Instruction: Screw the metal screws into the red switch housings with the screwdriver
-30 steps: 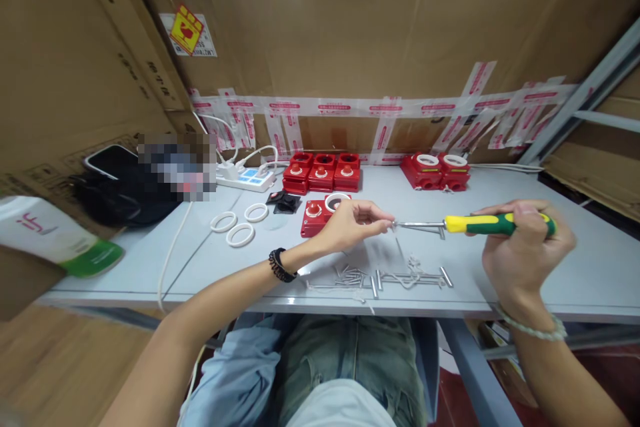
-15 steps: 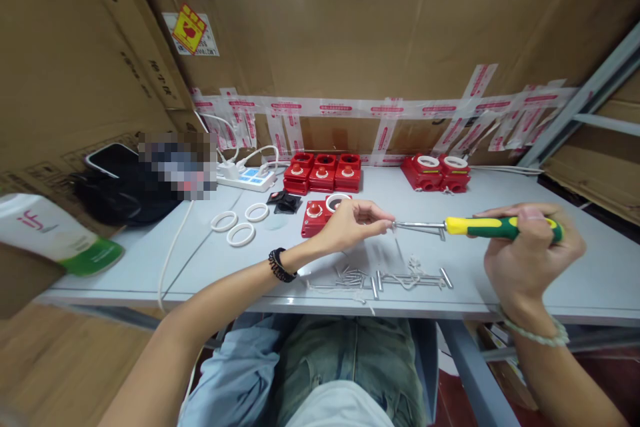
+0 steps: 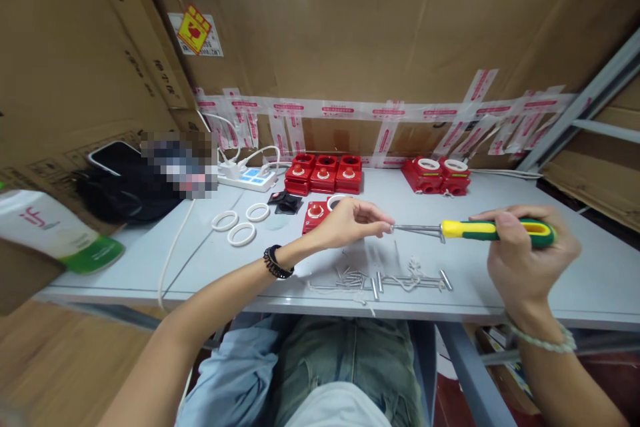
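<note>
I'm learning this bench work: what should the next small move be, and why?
Perhaps steady the small metal piece, too small to identify, with the left hand: the tip of the screwdriver in the right hand appears to meet it at the left fingertips, so a slip could dislodge it.

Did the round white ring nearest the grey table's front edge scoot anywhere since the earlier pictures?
No. That round white ring keeps the same place against the white rectangular power strip with blue panels, so it went neither way.
</note>
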The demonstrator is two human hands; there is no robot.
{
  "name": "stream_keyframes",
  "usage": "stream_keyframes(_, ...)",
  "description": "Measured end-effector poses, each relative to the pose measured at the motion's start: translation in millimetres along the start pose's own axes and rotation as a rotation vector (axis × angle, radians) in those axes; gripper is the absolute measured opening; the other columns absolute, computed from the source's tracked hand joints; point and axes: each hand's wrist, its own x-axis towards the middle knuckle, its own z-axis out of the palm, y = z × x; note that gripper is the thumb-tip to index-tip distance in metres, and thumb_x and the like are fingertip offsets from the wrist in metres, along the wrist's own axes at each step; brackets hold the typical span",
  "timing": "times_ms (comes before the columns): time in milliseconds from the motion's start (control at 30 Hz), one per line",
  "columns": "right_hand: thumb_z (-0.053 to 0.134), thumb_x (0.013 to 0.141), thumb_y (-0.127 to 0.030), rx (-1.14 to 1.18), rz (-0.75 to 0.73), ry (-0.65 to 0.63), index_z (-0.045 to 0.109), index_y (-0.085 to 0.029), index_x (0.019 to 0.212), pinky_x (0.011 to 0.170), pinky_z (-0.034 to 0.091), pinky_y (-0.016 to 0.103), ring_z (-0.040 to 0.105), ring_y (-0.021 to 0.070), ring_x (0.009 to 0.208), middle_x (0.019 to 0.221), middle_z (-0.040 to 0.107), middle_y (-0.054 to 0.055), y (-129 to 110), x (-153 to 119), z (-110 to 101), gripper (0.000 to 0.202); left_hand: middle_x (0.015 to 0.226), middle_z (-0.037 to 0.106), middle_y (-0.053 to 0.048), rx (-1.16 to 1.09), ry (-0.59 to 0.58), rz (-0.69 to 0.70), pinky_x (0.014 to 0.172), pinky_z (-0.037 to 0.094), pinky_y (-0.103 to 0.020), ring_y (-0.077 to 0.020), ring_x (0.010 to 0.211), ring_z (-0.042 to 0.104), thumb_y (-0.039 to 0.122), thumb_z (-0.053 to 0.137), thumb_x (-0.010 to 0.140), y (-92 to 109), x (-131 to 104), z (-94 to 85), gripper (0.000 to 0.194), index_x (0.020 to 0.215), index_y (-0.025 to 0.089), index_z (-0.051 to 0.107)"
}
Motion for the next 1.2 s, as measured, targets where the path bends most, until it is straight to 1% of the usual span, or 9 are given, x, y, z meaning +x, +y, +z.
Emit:
stream_keyframes(100, 0.071, 0.071, -0.03, 0.054, 0.171, -0.051, 0.061, -0.019, 0.069, 0.048, 0.051, 0.028, 0.064, 0.0172, 0.051, 0.056, 0.063, -0.002, 5, 5, 4, 0.015, 0.092, 0.074, -0.01, 0.313, 0.047, 0.105, 0.073, 0.053, -0.03, -0.0149, 0.077, 0.067, 0.033, 0.067, 0.085, 6, -5, -11.5, 0.035, 0.113, 0.013, 0.07)
stream_keyframes(200, 0.076, 0.068, -0.028, 0.134, 0.383, -0.14, 0.063, -0.017, 0.07, 0.043, 0.053, 0.024, 0.061, 0.0132, 0.05, 0.059, 0.062, -0.003, 13, 16, 16, 0.018, 0.117, 0.066, -0.013, 0.772, 0.15, 0.227, 0.095, 0.047, -0.042, -0.0236, 0.104, 0.062, 0.037, 0.067, 0.084, 9, -13, -31.1, 0.048, 0.128, 0.018, 0.061)
stream_keyframes(300, 0.077, 0.067, -0.026, 0.114, 0.586, -0.247, 0.062, -0.015, 0.065, 0.042, 0.055, 0.02, 0.059, 0.0096, 0.05, 0.06, 0.059, -0.004, 26, 28, 33, 0.019, 0.137, 0.054, -0.016, 1.048, 0.047, 0.12, 0.103, 0.038, -0.054, -0.0346, 0.125, 0.05, 0.054, 0.075, 0.072, 2, -18, -52.5, 0.082, 0.142, 0.022, 0.045)
stream_keyframes(367, 0.076, 0.069, -0.022, 0.099, 0.674, -0.315, 0.063, -0.014, 0.065, 0.042, 0.057, 0.022, 0.061, 0.0109, 0.049, 0.06, 0.06, -0.002, 36, 32, 43, 0.015, 0.133, 0.058, -0.016, 1.112, -0.018, 0.041, 0.101, 0.04, -0.053, -0.0367, 0.122, 0.053, 0.056, 0.077, 0.068, -5, -18, -63.8, 0.089, 0.142, 0.021, 0.042)
stream_keyframes(467, 0.07, 0.072, -0.014, 0.103, 0.798, -0.368, 0.062, -0.014, 0.064, 0.042, 0.057, 0.022, 0.06, 0.01, 0.046, 0.058, 0.06, -0.003, 51, 31, 53, 0.012, 0.125, 0.064, -0.013, 1.031, -0.059, 0.021, 0.094, 0.046, -0.044, -0.0328, 0.112, 0.061, 0.051, 0.078, 0.068, -14, -15, -74.0, 0.077, 0.131, 0.019, 0.049)
stream_keyframes(567, 0.068, 0.071, -0.014, 0.152, 0.835, -0.39, 0.06, -0.015, 0.06, 0.038, 0.054, 0.021, 0.057, 0.0093, 0.041, 0.054, 0.057, -0.004, 59, 24, 54, 0.014, 0.128, 0.062, -0.012, 0.875, -0.035, 0.067, 0.095, 0.047, -0.041, -0.0301, 0.113, 0.061, 0.049, 0.08, 0.066, -16, -13, -78.8, 0.072, 0.124, 0.018, 0.051)
stream_keyframes(767, 0.067, 0.067, -0.018, 0.212, 0.841, -0.36, 0.06, -0.015, 0.06, 0.038, 0.051, 0.019, 0.056, 0.0087, 0.041, 0.053, 0.056, -0.005, 61, 17, 51, 0.01, 0.127, 0.059, -0.01, 0.763, 0.083, 0.121, 0.1, 0.045, -0.041, -0.028, 0.114, 0.058, 0.049, 0.08, 0.066, -9, -15, -80.1, 0.072, 0.123, 0.02, 0.048)
stream_keyframes(1033, 0.072, 0.066, -0.021, 0.236, 0.83, -0.331, 0.059, -0.017, 0.059, 0.038, 0.051, 0.022, 0.055, 0.0099, 0.043, 0.054, 0.056, -0.004, 62, 16, 52, 0.016, 0.126, 0.058, -0.008, 0.724, 0.095, 0.142, 0.101, 0.044, -0.04, -0.0264, 0.114, 0.057, 0.046, 0.081, 0.066, -7, -16, -77.2, 0.069, 0.122, 0.02, 0.047)
stream_keyframes(1200, 0.073, 0.063, -0.024, 0.251, 0.803, -0.336, 0.06, -0.016, 0.06, 0.04, 0.051, 0.02, 0.056, 0.0087, 0.043, 0.055, 0.056, -0.004, 58, 15, 52, 0.015, 0.126, 0.058, -0.009, 0.739, 0.1, 0.144, 0.101, 0.044, -0.041, -0.027, 0.114, 0.058, 0.048, 0.081, 0.066, -8, -16, -77.9, 0.071, 0.121, 0.02, 0.047)
